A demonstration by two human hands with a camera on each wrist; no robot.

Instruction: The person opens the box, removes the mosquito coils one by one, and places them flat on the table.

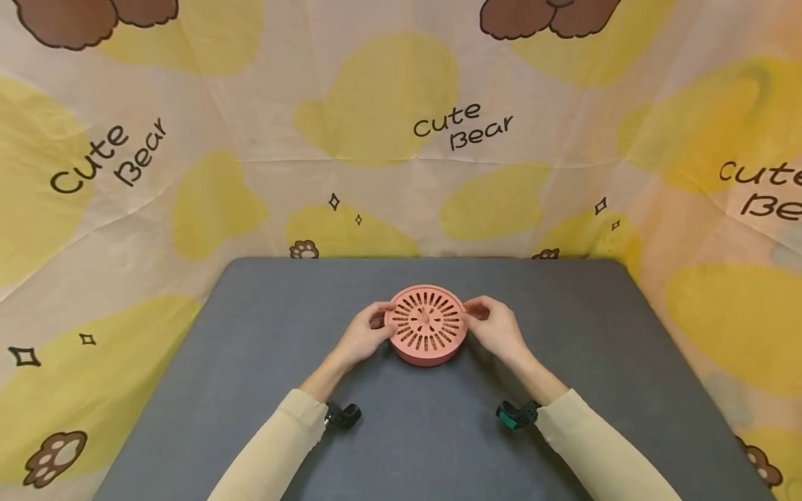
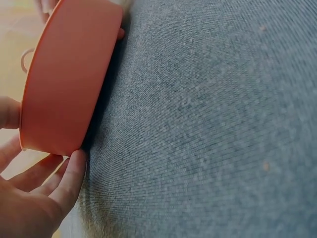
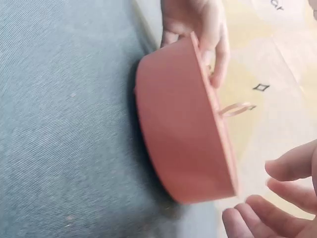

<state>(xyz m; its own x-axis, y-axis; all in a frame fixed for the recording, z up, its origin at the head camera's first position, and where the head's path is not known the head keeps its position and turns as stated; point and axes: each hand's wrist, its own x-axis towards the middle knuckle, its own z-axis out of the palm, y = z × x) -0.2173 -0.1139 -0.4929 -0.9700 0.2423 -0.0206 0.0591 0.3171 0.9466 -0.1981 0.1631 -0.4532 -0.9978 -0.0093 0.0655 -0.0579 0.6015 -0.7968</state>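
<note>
A round pink mosquito coil holder (image 1: 427,360) stands on the grey table, its slotted lid (image 1: 432,299) facing up. A small ring handle (image 3: 237,109) rises from the lid. My left hand (image 1: 365,334) grips the holder's left side; the left wrist view shows the thumb (image 2: 9,113) at the lid's rim and the fingers (image 2: 72,178) against the lower side wall. At the right rim is my right hand (image 1: 497,328). Its thumb and fingers (image 3: 292,163) are spread, with a gap between them and the wall in the right wrist view.
The grey cloth-covered table (image 1: 282,306) stretches around the holder on all sides. Behind and beside it hangs a printed curtain (image 1: 376,104) with yellow patches and lettering. Each wrist wears a dark strap with a camera mount (image 1: 519,415).
</note>
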